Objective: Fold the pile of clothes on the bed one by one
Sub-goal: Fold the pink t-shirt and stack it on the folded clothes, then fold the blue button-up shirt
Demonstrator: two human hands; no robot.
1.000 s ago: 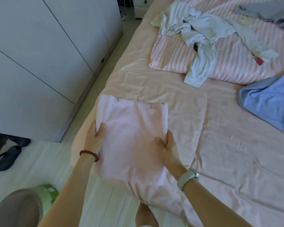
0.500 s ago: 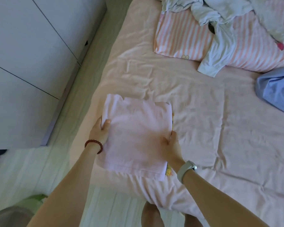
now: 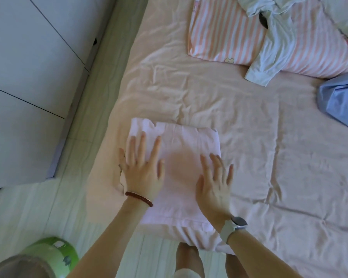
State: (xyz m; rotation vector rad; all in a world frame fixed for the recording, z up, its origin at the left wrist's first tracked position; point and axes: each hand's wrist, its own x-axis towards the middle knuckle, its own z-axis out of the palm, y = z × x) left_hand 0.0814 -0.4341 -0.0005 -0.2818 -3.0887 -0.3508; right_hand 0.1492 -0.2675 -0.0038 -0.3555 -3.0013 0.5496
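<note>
Looking down from the head camera, the view is taking in a folded pale pink garment (image 3: pixel 179 157) lying flat on the pink bedsheet (image 3: pixel 249 147), close to the near left corner of the bed. The person is laying both hands palm-down on it. The left hand (image 3: pixel 143 169) is resting on the garment's left half with its fingers straight and spread wide, the fingertips reaching toward the far left corner of the cloth and the little finger hanging just over the left edge. The right hand (image 3: pixel 215 185) is pressing on the right half, fingers likewise straight and fanned apart, the outer ones lying at the garment's right edge. Neither hand is gripping anything; the cloth is lying under the fingers, not between them. A red bead bracelet (image 3: pixel 139 198) is sitting on the left wrist and a pale watch (image 3: pixel 234 224) on the right. Farther up the bed, a striped pillow (image 3: pixel 225 35) is carrying a heap of light clothes (image 3: pixel 273 43), and a blue garment (image 3: pixel 342 101) is lying at the right edge.
</note>
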